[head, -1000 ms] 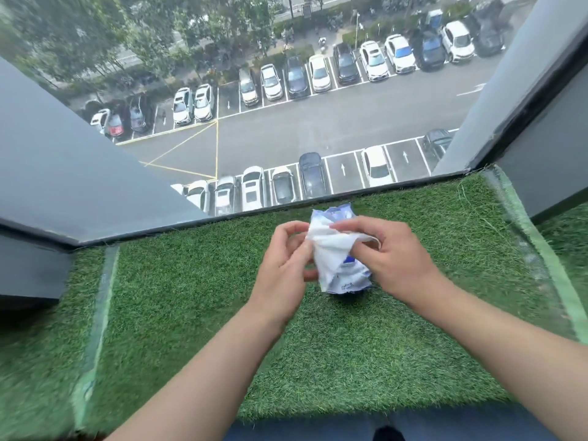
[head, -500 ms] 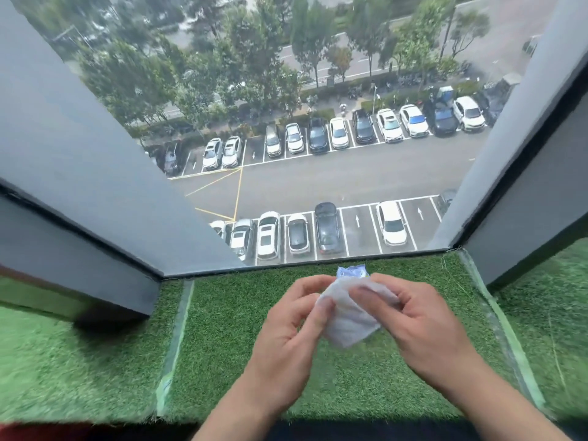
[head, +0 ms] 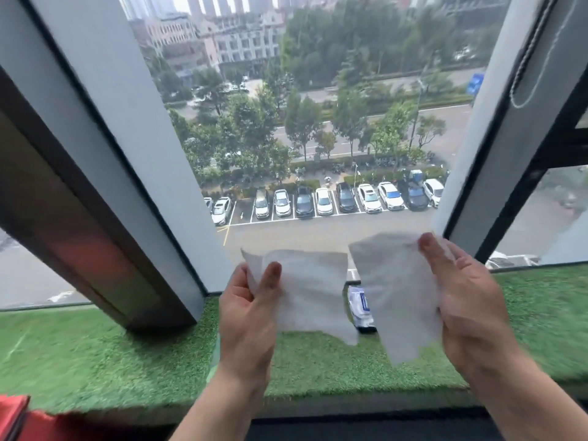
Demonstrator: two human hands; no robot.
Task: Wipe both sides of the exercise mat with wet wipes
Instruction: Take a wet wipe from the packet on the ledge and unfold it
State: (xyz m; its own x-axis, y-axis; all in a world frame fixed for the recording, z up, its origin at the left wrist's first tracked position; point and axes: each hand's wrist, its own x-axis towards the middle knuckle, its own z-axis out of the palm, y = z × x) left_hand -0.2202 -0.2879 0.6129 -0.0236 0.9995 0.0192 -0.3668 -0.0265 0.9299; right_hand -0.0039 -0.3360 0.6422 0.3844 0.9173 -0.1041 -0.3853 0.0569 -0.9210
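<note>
Red thing (head: 14,415): bottom left corner of the frame, cut off by the edge and blurred; I cannot tell what it is.
Window post (head: 105,173): broad grey and dark slab slanting across the left half, smooth, its foot standing on the turf.
Turf ledge (head: 127,361): green artificial grass, short and bristly, running along the lower part of the frame; its near edge is blurred.
My left hand (head: 248,316): centre, lower half; thumb and forefinger pinch the top left corner of the wipe, the other fingers hidden behind the sheet.
Wet wipe (head: 305,291): thin, white, half see-through; held up flat between both hands, with a split or fold down the middle, so I cannot tell whether it is one sheet or two. Lower edge ragged.
Wipe packet (head: 361,308): white with blue print, lying on the turf behind the sheet; mostly covered, only a strip shows through the gap.
My right hand (head: 467,300): right of centre; thumb and fingers pinch the sheet's right edge, fingertips curled over the top corner.
Cord (head: 528,52): upper right, a looped thin cord hanging on the frame.
Exercise mat: not visible from here.
</note>
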